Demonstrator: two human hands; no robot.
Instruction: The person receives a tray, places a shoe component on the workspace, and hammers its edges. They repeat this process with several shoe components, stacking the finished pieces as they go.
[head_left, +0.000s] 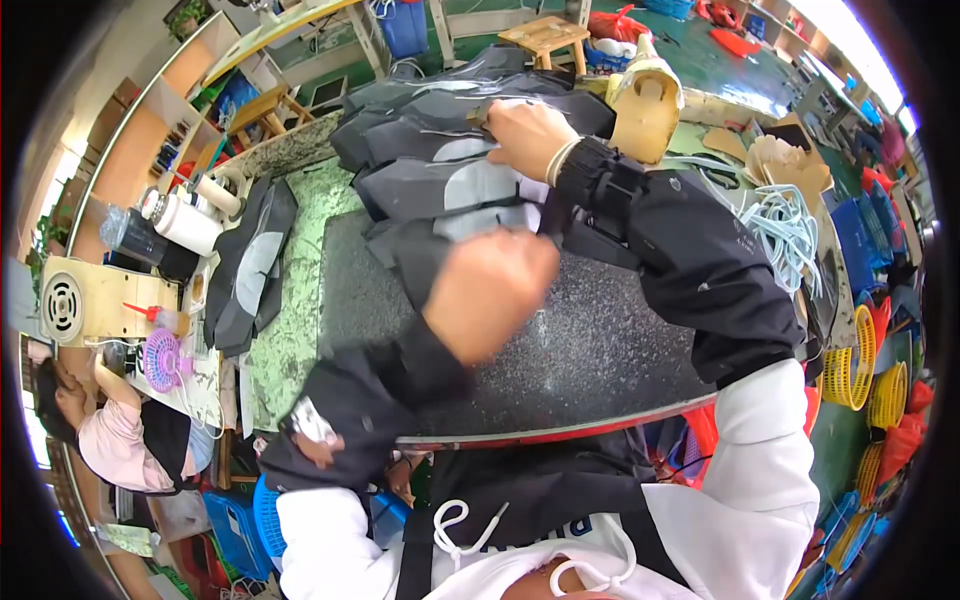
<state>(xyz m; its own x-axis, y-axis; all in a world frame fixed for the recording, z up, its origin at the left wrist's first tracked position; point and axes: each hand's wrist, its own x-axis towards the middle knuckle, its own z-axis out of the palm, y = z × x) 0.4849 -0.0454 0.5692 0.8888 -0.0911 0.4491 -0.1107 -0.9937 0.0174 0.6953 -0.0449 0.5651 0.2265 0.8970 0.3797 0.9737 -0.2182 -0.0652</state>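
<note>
Layered black fabric pieces with pale grey half-round patches (pixel 475 185) lie in a pile at the far side of the work table. Over the pile's upper part is my right hand (pixel 532 138), its fingers bent and closed around something small that I cannot make out. Smeared by motion, my left hand (pixel 495 290) hovers at the pile's near edge, beside a dark piece (pixel 415 258). Its fingers are too blurred to read. Black sleeve covers reach down both forearms to the wrists.
A dark speckled board (pixel 600 345) covers the table's near part. More black pieces (pixel 250 265) lie at the left. A yellowish shoe-last-like form (pixel 645 110) stands behind the pile. Pale blue cords (pixel 785 235) lie at the right. Another person (pixel 130 430) sits at the left.
</note>
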